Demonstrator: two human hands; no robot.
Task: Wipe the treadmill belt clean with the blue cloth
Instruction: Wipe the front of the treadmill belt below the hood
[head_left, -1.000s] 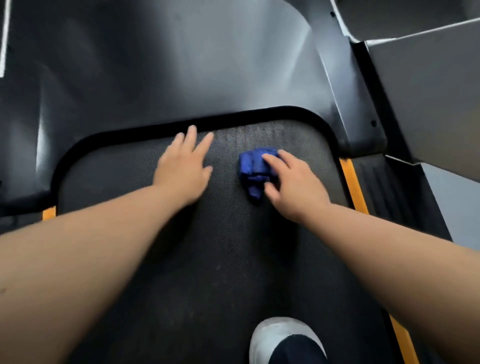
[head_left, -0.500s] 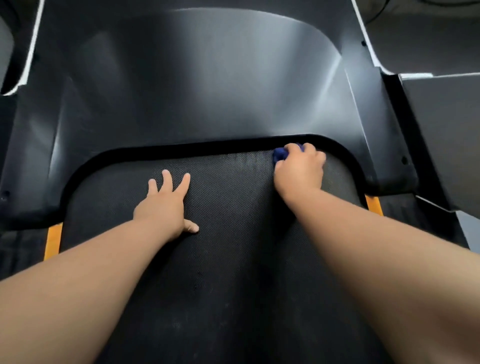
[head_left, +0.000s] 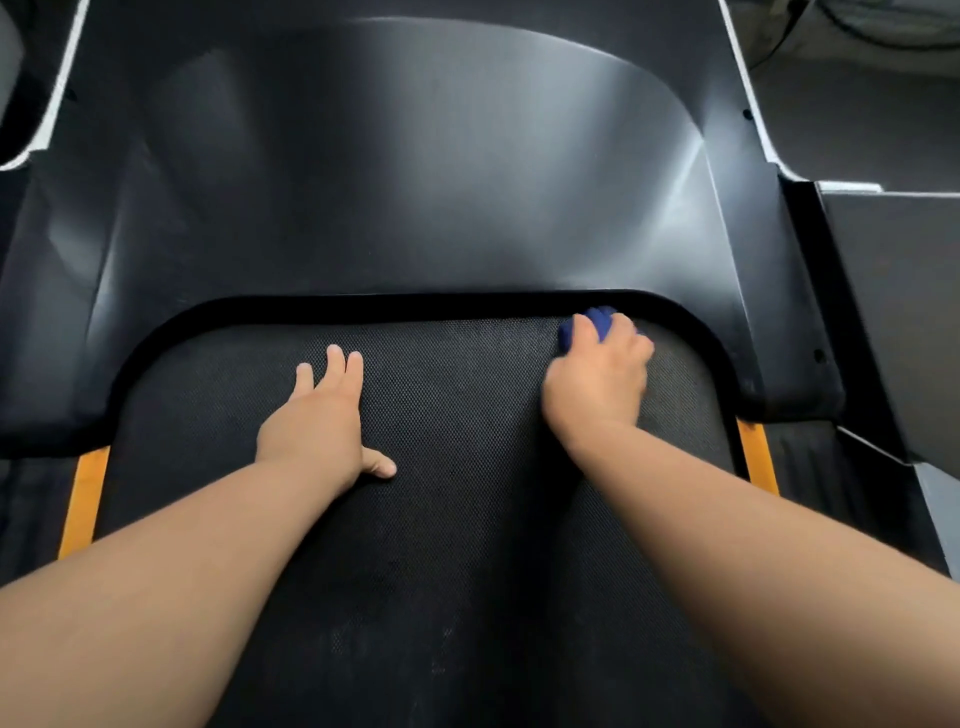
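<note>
While our right grip (head_left: 597, 379) clenches the blue cloth (head_left: 602, 318) at the far right corner of the belt (head_left: 467, 545), just beside the black rim (head_left: 415, 301), and our left grip (head_left: 317, 426) rests flat and released on the belt, we should press firmly and sweep overlapping strokes toward us.

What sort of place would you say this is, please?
Likely a gym or home workout room: a textured treadmill belt, an orange side strip beside it, and the black motor cover ahead.
</note>
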